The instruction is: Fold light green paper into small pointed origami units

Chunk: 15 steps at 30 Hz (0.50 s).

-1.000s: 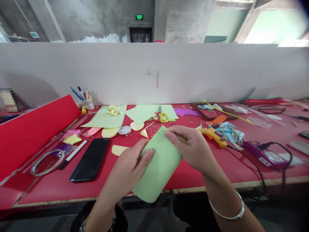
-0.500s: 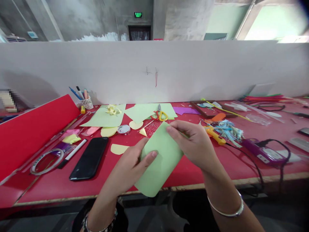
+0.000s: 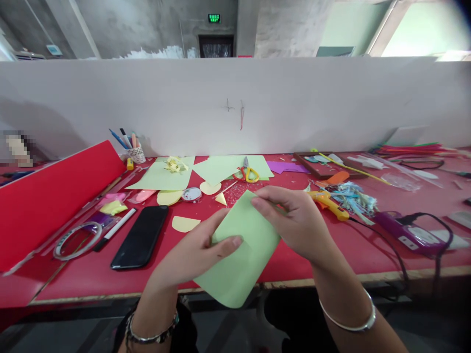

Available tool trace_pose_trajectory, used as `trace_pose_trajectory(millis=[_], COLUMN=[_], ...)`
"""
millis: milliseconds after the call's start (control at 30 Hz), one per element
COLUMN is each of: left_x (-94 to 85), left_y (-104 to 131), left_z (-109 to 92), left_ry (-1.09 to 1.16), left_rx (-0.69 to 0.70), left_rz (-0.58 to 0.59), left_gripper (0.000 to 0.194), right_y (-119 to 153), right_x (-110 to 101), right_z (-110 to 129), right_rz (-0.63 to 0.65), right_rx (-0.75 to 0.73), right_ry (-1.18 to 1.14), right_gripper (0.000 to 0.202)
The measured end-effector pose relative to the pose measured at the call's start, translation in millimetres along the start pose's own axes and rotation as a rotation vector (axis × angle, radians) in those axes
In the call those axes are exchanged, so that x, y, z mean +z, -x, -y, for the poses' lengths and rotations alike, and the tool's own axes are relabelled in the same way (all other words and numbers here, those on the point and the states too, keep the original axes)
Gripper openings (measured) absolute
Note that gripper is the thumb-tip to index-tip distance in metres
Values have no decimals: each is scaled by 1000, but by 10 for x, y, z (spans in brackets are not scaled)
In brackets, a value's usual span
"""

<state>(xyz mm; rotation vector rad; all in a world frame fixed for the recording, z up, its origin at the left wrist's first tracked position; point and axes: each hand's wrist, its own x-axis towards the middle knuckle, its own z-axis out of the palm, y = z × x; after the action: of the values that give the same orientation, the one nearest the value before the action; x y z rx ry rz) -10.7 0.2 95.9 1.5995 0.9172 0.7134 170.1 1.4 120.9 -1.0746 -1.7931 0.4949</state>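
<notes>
Head view: both hands pinching green paper (right fingertips partly hidden, apparently at corner).

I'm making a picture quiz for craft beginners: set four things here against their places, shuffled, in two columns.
1. Scissors
2. Phone
3. Glue gun
4. Green sheet

A. Beside the blue-white strands
B. In left hand and right hand
C. On pale paper
D. Beside a white marker

Pairs: 1-C, 2-D, 3-A, 4-B
</notes>
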Motion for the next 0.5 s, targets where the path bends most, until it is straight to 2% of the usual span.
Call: trace_pose_trajectory(millis=[133, 233, 333, 500], left_x=[-14, -6, 11, 54], left_y=[10, 6, -16, -76], left_z=[45, 50, 39, 32], left_ry=[-23, -95, -159, -314], left_rx=[-78, -113, -62, 81], left_rz=[88, 80, 56, -58], left_gripper=[28, 32, 32, 35], right_y=[-2, -7, -11, -10], right_x=[20, 18, 19, 36], right_z=[-10, -25, -43, -74], right_rz=[-10, -20, -40, -98], right_rx=[4, -17, -54, -121], right_ry=[41, 68, 117, 231], right_gripper=[20, 20, 19, 18])
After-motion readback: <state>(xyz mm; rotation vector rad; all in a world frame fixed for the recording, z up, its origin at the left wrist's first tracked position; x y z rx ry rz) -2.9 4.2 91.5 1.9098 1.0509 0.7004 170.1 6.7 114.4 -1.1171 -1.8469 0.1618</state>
